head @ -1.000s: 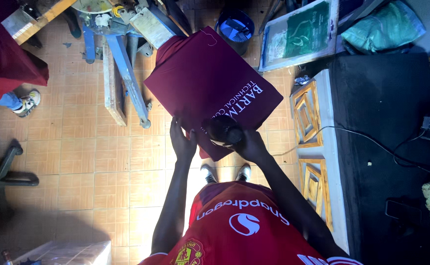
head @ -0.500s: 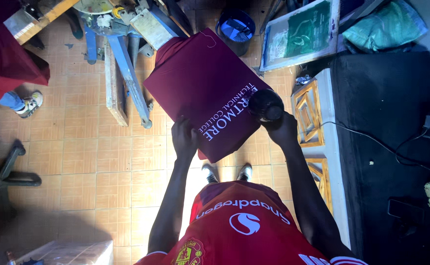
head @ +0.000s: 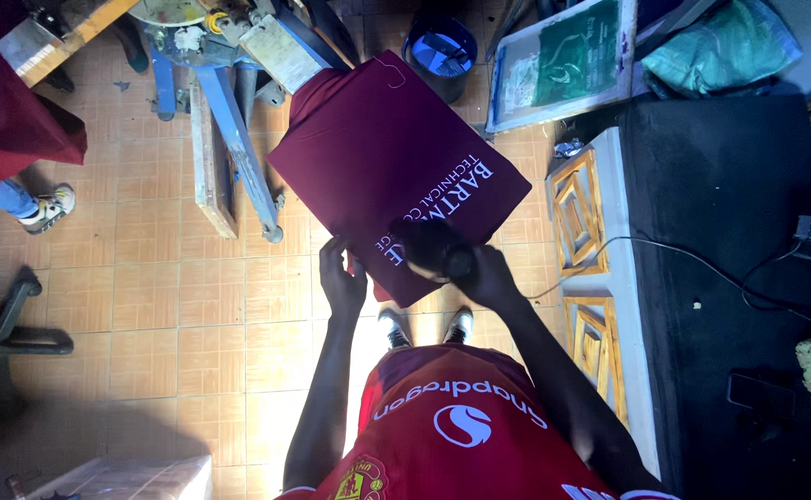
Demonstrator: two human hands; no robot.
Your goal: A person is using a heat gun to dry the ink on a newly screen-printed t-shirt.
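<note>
A maroon garment [head: 382, 153] with white lettering lies stretched flat on the board of a printing press. My left hand [head: 340, 278] pinches its near edge, thumb on the fabric. My right hand [head: 484, 276] grips a black hand-held blower [head: 431, 248], blurred by motion, which hovers over the lower end of the lettering. A thin black cord [head: 674, 252] trails from it to the right across the black table. My two shoes [head: 424, 324] show below the board.
The press's blue metal frame [head: 238, 139] and wooden parts stand at upper left. A blue bucket [head: 440, 48] and a framed green print screen [head: 563, 60] lie beyond the board. Wooden frames [head: 579, 208] lean against a black table [head: 729, 185] at right. Another person's shoe [head: 49, 206] is at left.
My right hand swung the black blower out to the right end of the lettering, then back down-left to the near edge. My left hand stayed on the garment's edge.
</note>
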